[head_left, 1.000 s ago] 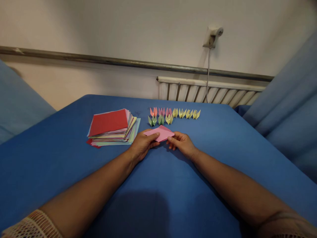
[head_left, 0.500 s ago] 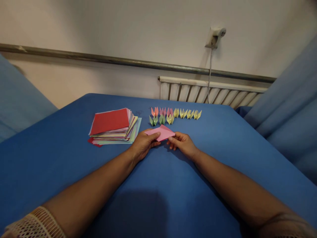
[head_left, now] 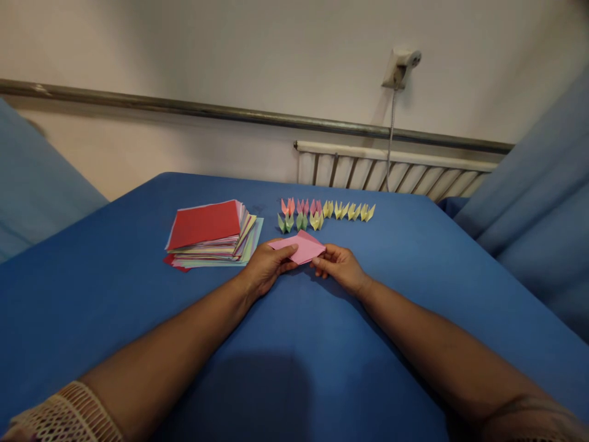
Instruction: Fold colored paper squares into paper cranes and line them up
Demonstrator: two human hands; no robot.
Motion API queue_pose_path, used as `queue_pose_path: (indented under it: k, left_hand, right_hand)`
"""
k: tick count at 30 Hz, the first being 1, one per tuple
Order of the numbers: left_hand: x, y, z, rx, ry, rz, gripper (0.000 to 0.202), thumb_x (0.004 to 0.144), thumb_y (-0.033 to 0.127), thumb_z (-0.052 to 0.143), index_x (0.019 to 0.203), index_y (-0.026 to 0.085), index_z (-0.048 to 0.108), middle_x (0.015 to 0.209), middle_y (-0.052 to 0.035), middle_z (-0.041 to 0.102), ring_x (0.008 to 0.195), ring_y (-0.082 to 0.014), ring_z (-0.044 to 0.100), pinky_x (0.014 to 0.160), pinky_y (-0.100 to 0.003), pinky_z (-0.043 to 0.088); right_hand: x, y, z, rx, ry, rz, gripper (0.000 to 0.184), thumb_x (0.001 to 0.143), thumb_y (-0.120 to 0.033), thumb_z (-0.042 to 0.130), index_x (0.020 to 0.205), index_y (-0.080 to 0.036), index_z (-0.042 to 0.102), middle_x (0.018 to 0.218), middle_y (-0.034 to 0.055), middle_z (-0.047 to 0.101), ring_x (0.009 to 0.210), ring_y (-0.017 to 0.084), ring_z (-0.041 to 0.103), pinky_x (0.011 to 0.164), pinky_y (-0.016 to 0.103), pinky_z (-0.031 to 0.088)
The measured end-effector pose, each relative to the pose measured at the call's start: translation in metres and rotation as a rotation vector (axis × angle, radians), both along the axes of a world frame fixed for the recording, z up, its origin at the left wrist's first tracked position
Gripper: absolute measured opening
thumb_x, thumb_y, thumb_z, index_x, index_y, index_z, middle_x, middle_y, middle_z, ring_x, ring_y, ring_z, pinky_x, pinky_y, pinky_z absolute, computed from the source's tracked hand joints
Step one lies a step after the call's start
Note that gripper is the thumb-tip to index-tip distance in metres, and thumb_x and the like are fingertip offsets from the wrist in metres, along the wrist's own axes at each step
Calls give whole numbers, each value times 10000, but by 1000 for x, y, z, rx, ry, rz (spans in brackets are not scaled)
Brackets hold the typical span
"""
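Observation:
A piece of folded pink paper [head_left: 304, 247] is held between my two hands, just above the blue table. My left hand [head_left: 267, 265] grips its left end, with the thumb lying on top and the fingers underneath. At the right corner, my right hand [head_left: 341, 267] pinches the paper between thumb and fingers. Just beyond the paper stand several small folded paper cranes: orange and pink ones [head_left: 302, 207], green ones [head_left: 285, 222] and yellow ones [head_left: 341, 210].
Left of my hands lies a thick stack of coloured paper [head_left: 209, 222] with a red sheet on top. The blue table [head_left: 368, 368] reaches to the wall, where a radiator [head_left: 359, 162], a metal rail [head_left: 230, 113] and a socket [head_left: 396, 69] are. Blue curtains [head_left: 543, 184] hang at both sides.
The lower edge of the pink paper has opened out slightly toward me, so it looks wider. Both hands keep nearly the same place and grip.

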State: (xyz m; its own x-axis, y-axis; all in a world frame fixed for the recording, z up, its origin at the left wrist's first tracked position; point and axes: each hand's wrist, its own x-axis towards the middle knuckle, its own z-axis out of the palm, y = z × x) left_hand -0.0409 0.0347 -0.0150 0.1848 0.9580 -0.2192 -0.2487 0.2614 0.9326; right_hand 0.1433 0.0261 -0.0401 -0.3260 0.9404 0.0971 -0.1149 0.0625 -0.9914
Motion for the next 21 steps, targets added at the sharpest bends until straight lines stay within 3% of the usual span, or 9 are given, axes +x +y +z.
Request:
queue_pose_path:
  k: [11,16,21]
  left_hand:
    - [0,0,0,13,-20,-17,396,700,235,771,1053,104,647,951,-109,703,763,-156,659,659,-245,549]
    - [5,-5,3,61,26,-21,364,666,237,788,977,110,647,857,-63,693,723,-142,645,626,-233,531]
    - [8,-9,4,122,59,28,344,635,259,794,915,118,653,809,-35,687,712,-142,636,653,-253,520]
  right_hand:
    - [0,2,-3,-6,16,4,222,678,-324,723,802,-178,610,655,-28,621,485,79,540,479,225,419]
    - [1,2,-2,-39,-31,-11,186,681,-301,675,794,-173,600,580,-29,612,489,95,546,497,229,431]
    - [-2,0,-2,-8,-29,-124,310,643,-293,702,915,-183,599,813,13,663,615,114,590,518,228,465]
